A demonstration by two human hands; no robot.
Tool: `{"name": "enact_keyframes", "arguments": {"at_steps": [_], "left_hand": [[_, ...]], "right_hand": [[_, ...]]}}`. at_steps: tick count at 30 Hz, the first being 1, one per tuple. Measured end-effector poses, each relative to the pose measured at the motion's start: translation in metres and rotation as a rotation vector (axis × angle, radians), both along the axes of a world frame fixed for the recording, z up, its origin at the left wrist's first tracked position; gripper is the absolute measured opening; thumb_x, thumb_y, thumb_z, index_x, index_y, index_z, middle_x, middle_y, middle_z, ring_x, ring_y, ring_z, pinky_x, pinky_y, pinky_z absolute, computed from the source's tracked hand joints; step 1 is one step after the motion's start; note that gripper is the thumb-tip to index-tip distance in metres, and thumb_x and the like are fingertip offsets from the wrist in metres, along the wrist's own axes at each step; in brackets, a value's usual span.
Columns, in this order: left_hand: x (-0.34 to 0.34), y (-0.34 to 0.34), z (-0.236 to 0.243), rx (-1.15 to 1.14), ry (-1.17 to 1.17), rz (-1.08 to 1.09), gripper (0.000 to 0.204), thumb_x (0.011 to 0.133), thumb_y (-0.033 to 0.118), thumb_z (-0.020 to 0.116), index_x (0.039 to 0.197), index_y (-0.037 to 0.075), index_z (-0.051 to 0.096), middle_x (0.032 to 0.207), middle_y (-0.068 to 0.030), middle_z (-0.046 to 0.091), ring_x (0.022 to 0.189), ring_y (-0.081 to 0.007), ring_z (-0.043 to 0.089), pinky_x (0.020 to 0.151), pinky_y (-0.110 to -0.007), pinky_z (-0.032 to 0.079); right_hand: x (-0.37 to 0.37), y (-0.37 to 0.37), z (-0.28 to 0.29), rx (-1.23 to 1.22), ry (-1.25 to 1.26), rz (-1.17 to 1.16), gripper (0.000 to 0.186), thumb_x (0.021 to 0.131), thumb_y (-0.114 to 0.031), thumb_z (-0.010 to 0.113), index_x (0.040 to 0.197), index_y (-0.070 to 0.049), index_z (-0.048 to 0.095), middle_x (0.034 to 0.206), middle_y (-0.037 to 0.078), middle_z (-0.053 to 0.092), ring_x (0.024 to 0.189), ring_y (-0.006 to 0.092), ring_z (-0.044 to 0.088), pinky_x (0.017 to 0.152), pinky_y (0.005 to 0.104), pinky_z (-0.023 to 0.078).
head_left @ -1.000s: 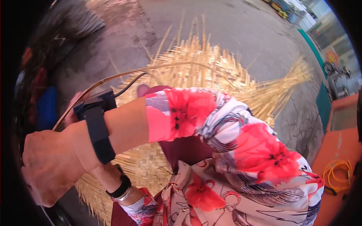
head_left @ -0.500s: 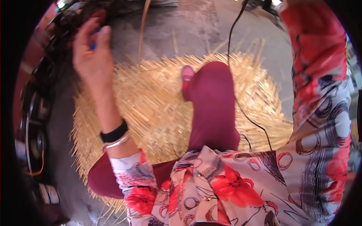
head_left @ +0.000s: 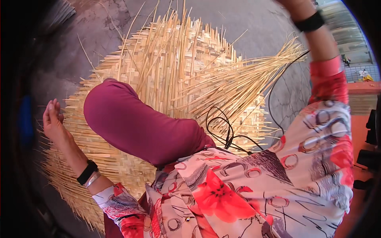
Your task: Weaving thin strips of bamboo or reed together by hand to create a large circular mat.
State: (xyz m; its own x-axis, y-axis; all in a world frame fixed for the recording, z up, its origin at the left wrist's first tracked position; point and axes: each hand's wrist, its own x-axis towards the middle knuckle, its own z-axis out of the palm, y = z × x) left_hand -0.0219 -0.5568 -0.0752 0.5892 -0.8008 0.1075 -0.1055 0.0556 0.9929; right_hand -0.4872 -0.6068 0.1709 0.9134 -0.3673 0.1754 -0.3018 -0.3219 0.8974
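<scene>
A woven mat (head_left: 115, 166) of pale, flat plant strips lies on the floor under me, its unwoven strip ends sticking out round the edge. Over its left edge is my left hand (head_left: 54, 121), with fingers loosely bent and nothing visible in them. My right arm reaches up to the far right. Only the wrist end of my right hand (head_left: 293, 3) shows at the upper edge; its fingers are out of the picture. Below it, a fanned bundle of loose strips (head_left: 254, 81) rests on the mat's right side. My bent knee covers part of the weave.
A black cable (head_left: 228, 137) loops beside my waist and runs along the right of the mat. Grey cracked floor (head_left: 258, 31) surrounds the mat. Dark items (head_left: 369, 158) stand by an orange surface at the far right. A grey ridged stack (head_left: 59, 14) is at the upper left.
The view has swung to the right, bringing the bundle of strips into sight. My left hand is lower and farther left. My right wrist has come into view at the top.
</scene>
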Motion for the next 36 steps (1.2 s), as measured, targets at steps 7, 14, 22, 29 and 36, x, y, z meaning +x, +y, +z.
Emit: {"name": "enact_keyframes", "arguments": {"at_steps": [7, 14, 22, 29, 36], "left_hand": [[0.055, 0.030, -0.034, 0.183, -0.045, 0.034, 0.030, 0.092, 0.029, 0.058, 0.113, 0.008, 0.060, 0.111, -0.0031, 0.066, 0.101, -0.0098, 0.060, 0.080, -0.022, 0.038], [0.113, 0.069, -0.060, 0.263, 0.055, 0.160, 0.028, 0.095, 0.024, 0.054, 0.115, 0.006, 0.058, 0.111, -0.0052, 0.065, 0.097, -0.0104, 0.060, 0.076, -0.022, 0.040], [0.091, 0.070, -0.055, 0.226, 0.194, 0.106, 0.022, 0.093, 0.021, 0.056, 0.109, 0.006, 0.059, 0.103, -0.0061, 0.066, 0.088, -0.0099, 0.060, 0.069, -0.022, 0.042], [0.103, 0.067, -0.051, 0.131, 0.271, 0.224, 0.017, 0.091, 0.014, 0.058, 0.103, 0.002, 0.061, 0.094, -0.0091, 0.068, 0.075, -0.0107, 0.064, 0.058, -0.019, 0.044], [0.080, 0.060, -0.023, 0.051, 0.313, 0.277, 0.016, 0.091, 0.013, 0.056, 0.101, 0.002, 0.062, 0.089, -0.0097, 0.070, 0.074, -0.0110, 0.065, 0.059, -0.021, 0.045]], "right_hand": [[-0.108, 0.087, -0.351, 0.903, -0.412, -0.433, 0.019, 0.081, -0.013, 0.054, 0.100, -0.016, 0.056, 0.077, 0.003, 0.054, 0.075, 0.0196, 0.058, 0.069, 0.0350, 0.044], [-0.126, 0.105, -0.481, 1.283, -0.781, -0.891, 0.018, 0.084, -0.028, 0.057, 0.094, -0.014, 0.063, 0.093, 0.009, 0.060, 0.094, 0.0278, 0.060, 0.078, 0.0438, 0.045], [-0.109, 0.019, -0.536, 0.998, -0.492, -0.892, 0.014, 0.079, -0.020, 0.058, 0.091, -0.017, 0.063, 0.097, 0.009, 0.058, 0.098, 0.0273, 0.057, 0.077, 0.0495, 0.044], [-0.167, -0.016, -0.448, 0.558, -0.724, -0.602, 0.004, 0.083, -0.011, 0.053, 0.086, -0.009, 0.053, 0.080, 0.011, 0.058, 0.073, 0.0321, 0.059, 0.058, 0.0461, 0.042], [-0.085, -0.158, -0.182, 0.089, -1.017, -0.177, 0.022, 0.095, -0.019, 0.050, 0.114, -0.019, 0.061, 0.096, 0.008, 0.066, 0.081, 0.0254, 0.065, 0.064, 0.0343, 0.052]]}}
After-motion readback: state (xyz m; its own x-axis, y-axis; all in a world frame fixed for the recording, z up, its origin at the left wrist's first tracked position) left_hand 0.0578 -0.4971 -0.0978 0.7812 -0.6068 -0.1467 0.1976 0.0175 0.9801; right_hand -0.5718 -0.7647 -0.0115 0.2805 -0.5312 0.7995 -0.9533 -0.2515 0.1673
